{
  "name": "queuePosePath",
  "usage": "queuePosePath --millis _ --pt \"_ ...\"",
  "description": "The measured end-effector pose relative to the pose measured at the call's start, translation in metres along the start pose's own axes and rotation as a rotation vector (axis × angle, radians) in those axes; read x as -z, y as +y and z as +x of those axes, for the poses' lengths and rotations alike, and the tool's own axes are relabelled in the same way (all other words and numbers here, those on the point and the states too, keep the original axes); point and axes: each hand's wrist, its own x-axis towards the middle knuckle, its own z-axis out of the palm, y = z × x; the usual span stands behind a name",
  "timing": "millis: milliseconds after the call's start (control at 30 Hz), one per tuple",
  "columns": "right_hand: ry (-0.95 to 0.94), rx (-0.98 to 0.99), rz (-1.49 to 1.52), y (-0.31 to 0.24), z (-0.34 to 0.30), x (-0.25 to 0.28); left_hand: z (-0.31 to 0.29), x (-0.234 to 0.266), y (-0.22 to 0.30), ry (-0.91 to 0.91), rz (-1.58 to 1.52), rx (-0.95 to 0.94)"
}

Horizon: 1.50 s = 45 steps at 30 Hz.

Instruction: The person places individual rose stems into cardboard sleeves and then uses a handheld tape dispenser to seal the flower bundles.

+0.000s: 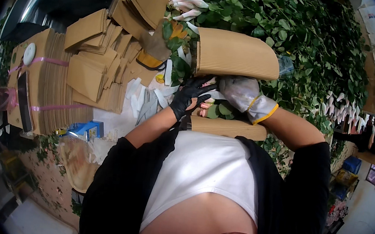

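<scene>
My left hand (187, 99), in a black glove with a bare patch near the thumb, reaches over pink roses (204, 109) with its fingers stretched and apart. Facing it, my right hand (239, 94) wears a pale grey-white glove with a yellow cuff. Its fingers are curled and partly hidden, and what they hold does not show. A white strip (217, 94) lies between the two hands. Beyond them a corrugated cardboard sheet (237, 55) curves upward. Another corrugated cardboard part (228, 128) lies close to my body, with green leaves (223, 111) between.
Cut rose stems with leaves (308, 52) pile up far and right, with white-sleeved buds (192, 3) at the far left of the pile. Cardboard stacks (51, 81), loose cardboard pieces (92, 70), a spare work glove (153, 52) and white strips (136, 94) lie to the left.
</scene>
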Motion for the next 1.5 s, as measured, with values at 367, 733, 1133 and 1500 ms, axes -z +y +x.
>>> queuePosePath --millis 367,733,1133,1500 --pt "-0.075 -0.331 0.534 0.058 -0.049 0.136 -0.078 0.11 0.042 -0.031 0.4 0.447" --pt "-0.161 -0.306 0.593 0.047 -0.024 0.123 -0.038 0.061 0.046 0.107 -0.117 0.298" --pt "-0.212 0.052 -0.015 -0.011 0.005 -0.004 -0.003 0.015 0.024 0.061 -0.199 0.247" --pt "-0.155 -0.171 0.473 0.015 0.016 0.061 -0.005 0.017 0.023 0.017 -0.359 0.368"
